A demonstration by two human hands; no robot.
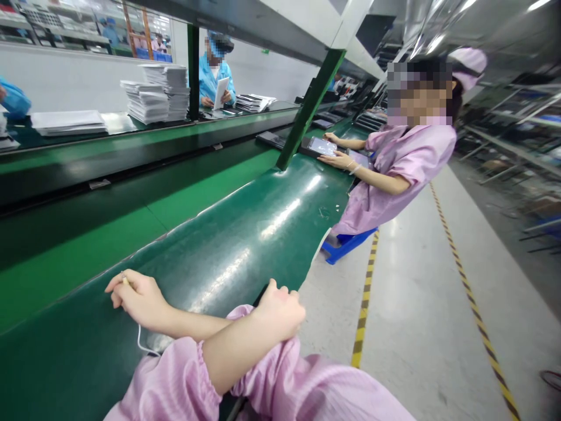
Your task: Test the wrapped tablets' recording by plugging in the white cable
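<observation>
My forearms cross over the near end of the green bench mat. My right hand is at the left, its fingers bent above the mat. A small beige tip shows between those fingers; I cannot make out what it belongs to. Below this wrist a thin white cord runs down beside a small, crumpled, pale thing. My left hand lies at the right, curled by the bench edge and against my pink right sleeve. Its fingertips are hidden underneath.
A co-worker in pink sits on a blue stool, both hands at a tablet-like device. A green post rises from the bench. Behind the green channel, another person stands near white stacks. Striped tape marks the floor.
</observation>
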